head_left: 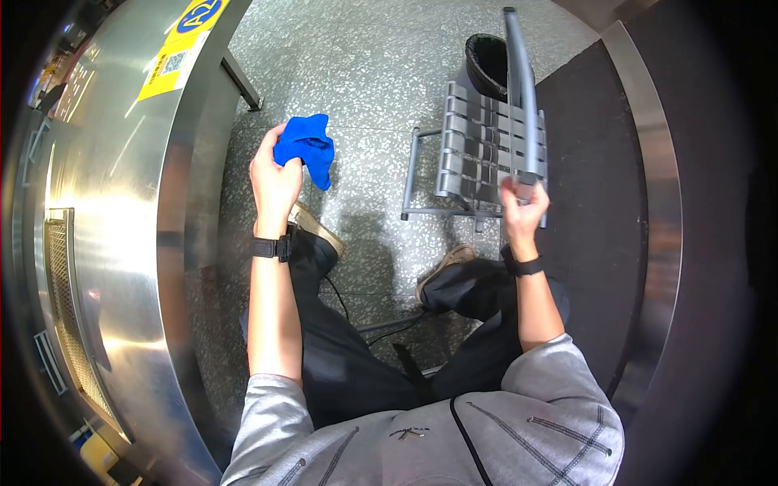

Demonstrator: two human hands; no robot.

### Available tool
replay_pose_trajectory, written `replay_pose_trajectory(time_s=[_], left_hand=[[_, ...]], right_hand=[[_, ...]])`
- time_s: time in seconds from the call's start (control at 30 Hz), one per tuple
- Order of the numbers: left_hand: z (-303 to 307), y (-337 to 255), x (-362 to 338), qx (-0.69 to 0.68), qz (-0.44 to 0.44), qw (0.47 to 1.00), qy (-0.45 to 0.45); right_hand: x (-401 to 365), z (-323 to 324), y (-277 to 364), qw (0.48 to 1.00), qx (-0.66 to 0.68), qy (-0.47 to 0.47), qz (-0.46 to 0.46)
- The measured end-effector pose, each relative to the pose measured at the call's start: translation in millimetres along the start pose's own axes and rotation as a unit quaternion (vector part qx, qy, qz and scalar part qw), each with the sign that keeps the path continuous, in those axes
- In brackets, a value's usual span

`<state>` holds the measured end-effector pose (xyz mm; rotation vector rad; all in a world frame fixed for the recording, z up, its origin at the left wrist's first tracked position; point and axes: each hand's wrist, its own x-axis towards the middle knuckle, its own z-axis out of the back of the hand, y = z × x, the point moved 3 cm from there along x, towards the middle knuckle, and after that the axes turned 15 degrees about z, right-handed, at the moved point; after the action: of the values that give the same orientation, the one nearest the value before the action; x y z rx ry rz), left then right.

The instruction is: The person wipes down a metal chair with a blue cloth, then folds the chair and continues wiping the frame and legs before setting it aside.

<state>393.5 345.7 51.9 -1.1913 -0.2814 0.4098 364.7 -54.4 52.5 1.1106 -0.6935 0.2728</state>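
My left hand point(275, 185) is closed on a crumpled blue cloth point(304, 136), pinching it between thumb and fingers above the floor. My right hand point(525, 212), slightly blurred, is wrapped round the near end of a grey tube on a chair point(466, 138). Woven grey straps make up the chair's seat, and its frame is tubular. The raised tube hides part of the seat, and my fingers cover some of the tube's end.
A black-lined bin point(484, 58) stands behind the chair. On the left runs a stainless steel counter point(113, 174) with a yellow sticker point(173, 71). A dark panel point(600, 178) with metal edging borders the right. A thin cable point(339, 298) lies between my legs on the speckled floor point(356, 81).
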Motion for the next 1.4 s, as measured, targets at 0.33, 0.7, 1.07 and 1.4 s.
replay_pose_trajectory(time_s=[0.33,0.7,1.07,1.4], left_hand=[[-6,3,-1,0.008,0.047,0.999,0.020],[-10,-3,-7,0.013,0.037,0.999,0.028],[7,-19,-11,-0.044,-0.043,0.998,0.004],[52,-67,-13,0.015,-0.044,0.999,-0.015]], right_hand=[[-6,78,30,0.934,0.172,-0.267,-0.163],[7,121,-5,0.874,0.213,-0.297,-0.321],[51,110,-66,0.901,0.291,-0.156,-0.281],[67,97,-102,0.899,0.295,-0.103,-0.306]])
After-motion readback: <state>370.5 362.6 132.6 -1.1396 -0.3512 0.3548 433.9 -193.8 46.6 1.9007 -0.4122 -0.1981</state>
